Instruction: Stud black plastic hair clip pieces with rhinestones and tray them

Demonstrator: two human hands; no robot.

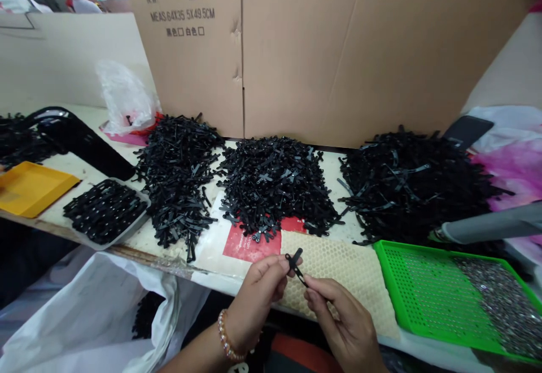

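Observation:
Between both hands, above the front edge of the table, is a small black flat linkage piece (295, 264) with holes and crossed arms. My left hand (265, 282), with a beaded bracelet at the wrist, pinches its upper left part between thumb and fingers. Its lower right end is gripped by the thumb and forefinger of my right hand (339, 316). Beneath the hands lies a beige textured mat (359, 271). Just beyond it rises a middle heap of similar black pieces (275, 184), partly over a red printed sheet (245, 244).
More black parts form a left heap (178, 175) and a right heap (419, 187). A green perforated tray (393, 282) holds small metal pieces at right. A clear tub (144, 203), a yellow tray (38, 187) and a white sack (97, 305) are left. A large cardboard box (317, 51) stands behind.

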